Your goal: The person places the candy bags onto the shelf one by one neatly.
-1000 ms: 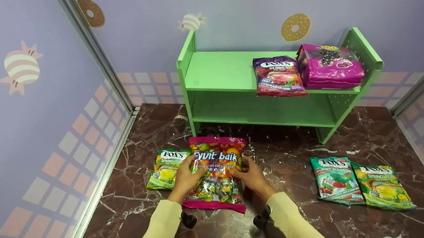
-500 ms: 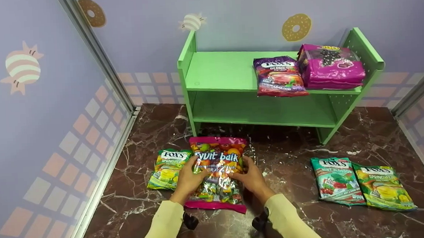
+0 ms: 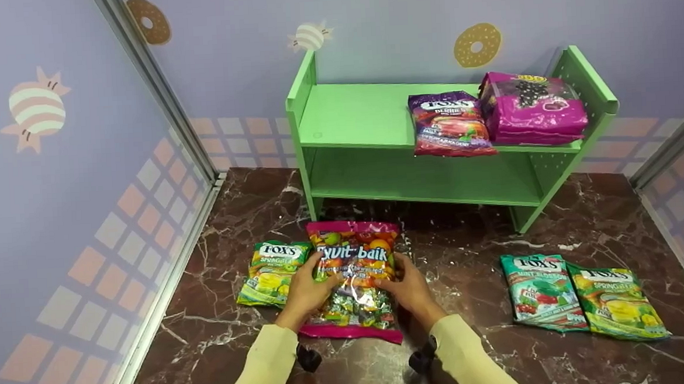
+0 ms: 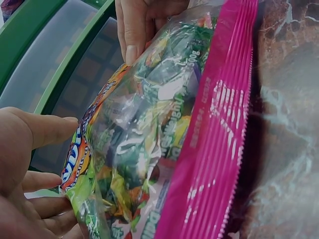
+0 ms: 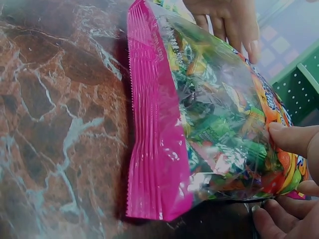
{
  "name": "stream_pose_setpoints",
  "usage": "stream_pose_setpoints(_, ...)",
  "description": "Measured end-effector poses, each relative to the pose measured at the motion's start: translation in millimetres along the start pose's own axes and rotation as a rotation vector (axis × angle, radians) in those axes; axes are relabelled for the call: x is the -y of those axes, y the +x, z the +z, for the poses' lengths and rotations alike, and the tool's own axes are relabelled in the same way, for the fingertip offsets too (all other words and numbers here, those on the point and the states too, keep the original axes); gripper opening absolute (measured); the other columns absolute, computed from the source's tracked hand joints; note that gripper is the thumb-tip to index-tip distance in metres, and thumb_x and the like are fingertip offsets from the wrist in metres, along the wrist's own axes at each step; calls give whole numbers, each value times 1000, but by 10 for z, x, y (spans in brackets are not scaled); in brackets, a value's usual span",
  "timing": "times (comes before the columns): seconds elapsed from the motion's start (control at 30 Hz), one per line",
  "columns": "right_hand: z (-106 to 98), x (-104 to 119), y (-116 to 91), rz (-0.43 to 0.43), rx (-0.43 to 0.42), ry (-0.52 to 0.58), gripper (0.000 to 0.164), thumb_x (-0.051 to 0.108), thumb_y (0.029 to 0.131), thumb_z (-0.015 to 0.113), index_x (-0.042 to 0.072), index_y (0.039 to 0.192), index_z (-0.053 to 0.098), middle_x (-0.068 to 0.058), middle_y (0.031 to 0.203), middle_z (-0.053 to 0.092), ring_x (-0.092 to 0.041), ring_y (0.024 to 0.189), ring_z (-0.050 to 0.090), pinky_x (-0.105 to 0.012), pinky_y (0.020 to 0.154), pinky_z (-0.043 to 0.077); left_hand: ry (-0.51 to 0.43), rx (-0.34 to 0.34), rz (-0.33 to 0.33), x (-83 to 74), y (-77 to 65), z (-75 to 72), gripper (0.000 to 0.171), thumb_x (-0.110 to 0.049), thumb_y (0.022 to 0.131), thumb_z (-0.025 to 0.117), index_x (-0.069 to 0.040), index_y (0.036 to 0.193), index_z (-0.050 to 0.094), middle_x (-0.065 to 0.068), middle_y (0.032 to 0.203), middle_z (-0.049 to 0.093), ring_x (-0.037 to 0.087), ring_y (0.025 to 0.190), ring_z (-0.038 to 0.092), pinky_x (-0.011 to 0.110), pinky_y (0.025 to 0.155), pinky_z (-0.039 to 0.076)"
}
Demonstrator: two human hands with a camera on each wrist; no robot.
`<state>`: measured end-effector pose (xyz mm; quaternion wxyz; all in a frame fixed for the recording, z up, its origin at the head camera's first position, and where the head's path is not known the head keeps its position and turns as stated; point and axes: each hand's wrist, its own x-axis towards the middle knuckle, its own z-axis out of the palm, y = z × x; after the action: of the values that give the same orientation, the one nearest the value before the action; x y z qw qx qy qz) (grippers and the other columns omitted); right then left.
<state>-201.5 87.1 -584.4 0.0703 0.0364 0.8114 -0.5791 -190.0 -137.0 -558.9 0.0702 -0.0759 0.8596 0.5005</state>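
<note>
Head view: left hand and right hand hold a pink-ended Fyvit baik bag between them, grip taken up by it on both flanks. Bag sits in front of green shelf unit, beside a Fox's packet.

Left wrist: left thumb at the bag's printed face.

Right wrist: right thumb on top, fingers below; pink seal crimped, wrapped sweets visible through clear film.

Candy bag: glossy plastic film, crimped pink seal. Marbled surface: smooth, polished. Shelf: smooth, satin. Sleeves: matt cloth.
</note>
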Motion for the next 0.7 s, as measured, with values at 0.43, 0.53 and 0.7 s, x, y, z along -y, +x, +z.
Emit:
stream_pose_setpoints(0.43, -92, -39, -21, -13, -20, 43, 72, 9, 82, 76, -1, 143, 40, -26, 133, 55, -38, 120, 56, -47, 102, 47, 46, 5, 33, -51, -6, 79, 72, -39, 84, 74, -22, 147, 43, 14, 151, 41, 41, 137, 39, 59, 107, 37)
stream_pose_setpoints(0.53, -107, -50, -26, -16, -35, 45, 72, 9, 81, 77, -2, 142, 40, -26, 133, 55, -37, 119, 57, -46, 101, 48, 48, -1, 62, -52, -5, 102, 71, -37, 84, 74, -20, 146, 44, 16, 150, 43, 41, 136, 41, 59, 107, 37)
stream_pose_setpoints(0.7, -138, -69, -39, 13, -42, 57, 73, 12, 82, 76, -1, 143, 39, -25, 134, 55, -36, 119, 57, -44, 100, 49, 51, 9, 53, -62, -19, 138, 72, -38, 84, 73, -20, 147, 43, 16, 150, 43, 41, 136, 41, 59, 107, 37)
